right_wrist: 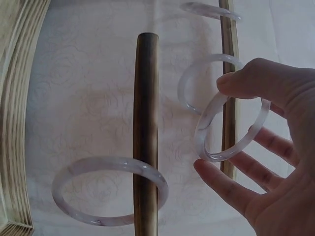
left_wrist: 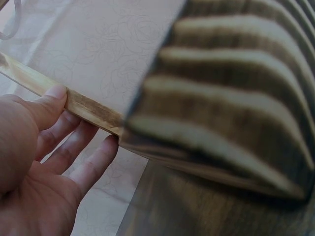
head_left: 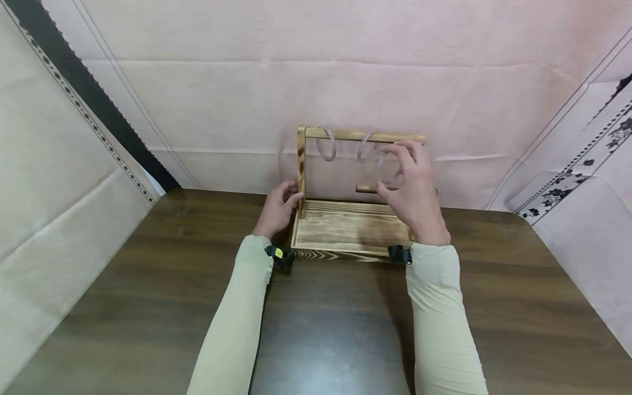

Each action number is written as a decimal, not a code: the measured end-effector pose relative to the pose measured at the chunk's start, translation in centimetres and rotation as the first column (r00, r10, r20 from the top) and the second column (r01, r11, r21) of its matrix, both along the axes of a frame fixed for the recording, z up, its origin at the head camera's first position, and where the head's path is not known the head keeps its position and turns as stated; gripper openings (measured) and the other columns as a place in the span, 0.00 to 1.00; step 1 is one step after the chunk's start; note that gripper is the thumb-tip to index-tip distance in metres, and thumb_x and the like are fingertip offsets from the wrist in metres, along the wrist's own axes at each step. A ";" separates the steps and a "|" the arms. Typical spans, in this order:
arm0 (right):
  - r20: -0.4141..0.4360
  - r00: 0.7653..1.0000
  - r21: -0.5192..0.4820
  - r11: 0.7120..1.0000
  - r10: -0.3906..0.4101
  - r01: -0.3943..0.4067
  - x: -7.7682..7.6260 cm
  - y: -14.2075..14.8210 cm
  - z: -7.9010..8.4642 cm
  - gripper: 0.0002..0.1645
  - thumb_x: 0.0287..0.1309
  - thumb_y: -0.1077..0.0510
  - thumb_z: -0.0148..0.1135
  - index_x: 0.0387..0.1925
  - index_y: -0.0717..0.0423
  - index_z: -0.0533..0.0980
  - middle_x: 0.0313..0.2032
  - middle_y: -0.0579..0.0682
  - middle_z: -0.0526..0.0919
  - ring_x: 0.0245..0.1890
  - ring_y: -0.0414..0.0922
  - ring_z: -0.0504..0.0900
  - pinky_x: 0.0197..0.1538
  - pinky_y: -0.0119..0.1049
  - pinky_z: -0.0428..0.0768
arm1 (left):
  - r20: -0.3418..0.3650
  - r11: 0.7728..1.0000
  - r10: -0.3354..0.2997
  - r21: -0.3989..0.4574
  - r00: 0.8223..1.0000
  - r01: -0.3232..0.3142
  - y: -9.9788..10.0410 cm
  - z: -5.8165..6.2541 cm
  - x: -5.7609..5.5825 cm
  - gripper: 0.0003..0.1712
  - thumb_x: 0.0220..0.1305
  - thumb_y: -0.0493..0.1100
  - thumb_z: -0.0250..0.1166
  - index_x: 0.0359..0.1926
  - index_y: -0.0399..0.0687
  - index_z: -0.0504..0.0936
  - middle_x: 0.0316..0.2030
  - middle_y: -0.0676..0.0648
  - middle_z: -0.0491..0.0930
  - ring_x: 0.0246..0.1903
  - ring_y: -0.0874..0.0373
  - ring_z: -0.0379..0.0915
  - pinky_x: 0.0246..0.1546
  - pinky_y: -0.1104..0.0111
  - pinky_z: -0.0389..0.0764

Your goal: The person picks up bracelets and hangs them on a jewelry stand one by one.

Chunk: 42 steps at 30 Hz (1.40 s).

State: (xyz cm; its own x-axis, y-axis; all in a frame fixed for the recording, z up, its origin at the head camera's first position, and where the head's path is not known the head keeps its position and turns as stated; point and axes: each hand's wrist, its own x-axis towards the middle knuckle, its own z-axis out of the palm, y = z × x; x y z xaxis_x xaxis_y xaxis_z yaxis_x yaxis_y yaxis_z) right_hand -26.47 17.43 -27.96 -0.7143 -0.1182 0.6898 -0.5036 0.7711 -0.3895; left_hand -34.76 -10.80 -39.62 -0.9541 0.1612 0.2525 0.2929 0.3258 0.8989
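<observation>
A wooden display stand has a shallow tray base (head_left: 340, 227), a left post (head_left: 302, 164), an upper bar (head_left: 348, 135) and a shorter lower bar (head_left: 365, 189). My left hand (head_left: 276, 211) holds the post near its foot, thumb on one face and fingertips on the other. Two pale translucent bangles, a left one (head_left: 332, 149) and a middle one (head_left: 362, 148), hang on the upper bar. Between thumb and fingers, my right hand (head_left: 415, 189) grips another bangle (right_wrist: 204, 132), which overlaps the upper bar in the right wrist view. Around the lower bar hangs a further bangle (right_wrist: 64, 199).
The stand sits at the far edge of a dark wooden table (head_left: 331, 318). Right behind it rises a pale cloth backdrop (head_left: 247, 99). Light panels flank both sides, the right one (head_left: 568, 181) with a black floral strip. Each wrist wears a small black camera.
</observation>
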 end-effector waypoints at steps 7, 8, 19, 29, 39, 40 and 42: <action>0.019 0.999 -0.031 0.999 0.043 -0.042 0.0 -0.5 -0.3 0.36 0.50 0.70 0.75 0.62 0.54 0.75 0.64 0.57 0.70 0.39 0.54 0.78 0.46 0.45 0.80 | 0.006 1.000 0.001 0.006 1.000 -0.001 0.1 0.0 0.1 0.18 0.76 0.40 0.59 0.62 0.37 0.75 0.55 0.37 0.80 0.57 0.45 0.78 0.59 0.55 0.83; 0.018 0.998 -0.036 0.998 0.053 -0.052 0.0 -0.5 -0.3 0.36 0.50 0.70 0.74 0.62 0.54 0.75 0.63 0.57 0.70 0.39 0.55 0.78 0.46 0.45 0.81 | 0.005 1.000 0.004 0.005 1.000 -0.004 0.1 0.0 0.1 0.19 0.76 0.41 0.59 0.62 0.37 0.75 0.55 0.37 0.80 0.57 0.46 0.78 0.59 0.55 0.83; 0.021 0.993 -0.050 0.992 0.119 -0.118 -0.3 -1.2 -0.4 0.35 0.51 0.70 0.73 0.61 0.55 0.75 0.63 0.56 0.71 0.49 0.53 0.77 0.50 0.49 0.85 | 0.013 1.000 0.010 0.003 1.000 -0.011 0.1 0.2 0.2 0.20 0.76 0.41 0.58 0.64 0.38 0.74 0.56 0.38 0.80 0.57 0.46 0.78 0.59 0.55 0.83; 0.055 0.984 -0.048 0.985 0.169 -0.167 -0.7 -1.8 -0.6 0.36 0.50 0.67 0.77 0.61 0.54 0.74 0.64 0.55 0.70 0.55 0.51 0.76 0.54 0.51 0.84 | -0.010 1.000 0.012 0.004 1.000 -0.012 -0.1 0.2 0.1 0.18 0.76 0.40 0.58 0.62 0.37 0.75 0.55 0.37 0.80 0.56 0.46 0.78 0.58 0.55 0.83; 0.067 0.971 -0.087 0.971 0.229 -0.223 -0.8 -2.2 -1.1 0.36 0.51 0.67 0.77 0.62 0.54 0.73 0.64 0.53 0.69 0.58 0.52 0.77 0.57 0.52 0.85 | -0.003 1.000 0.010 -0.005 1.000 -0.010 -0.2 0.1 0.2 0.18 0.76 0.41 0.58 0.61 0.38 0.76 0.55 0.37 0.80 0.56 0.46 0.78 0.59 0.55 0.83; 0.067 0.970 -0.085 0.970 0.234 -0.228 -0.9 -2.3 -1.2 0.36 0.51 0.66 0.77 0.62 0.54 0.73 0.64 0.53 0.70 0.58 0.52 0.77 0.57 0.52 0.85 | -0.003 1.000 0.012 -0.005 1.000 -0.012 -0.2 0.1 0.2 0.18 0.76 0.41 0.58 0.61 0.38 0.76 0.55 0.37 0.80 0.57 0.46 0.78 0.59 0.55 0.83; 0.070 0.968 -0.078 0.969 0.242 -0.236 -0.9 -2.3 -1.3 0.36 0.52 0.66 0.76 0.62 0.54 0.73 0.64 0.53 0.70 0.60 0.51 0.76 0.58 0.52 0.85 | -0.002 1.000 0.013 -0.004 1.000 -0.013 -0.1 0.2 0.2 0.18 0.76 0.41 0.58 0.61 0.38 0.76 0.55 0.37 0.80 0.57 0.46 0.78 0.59 0.54 0.82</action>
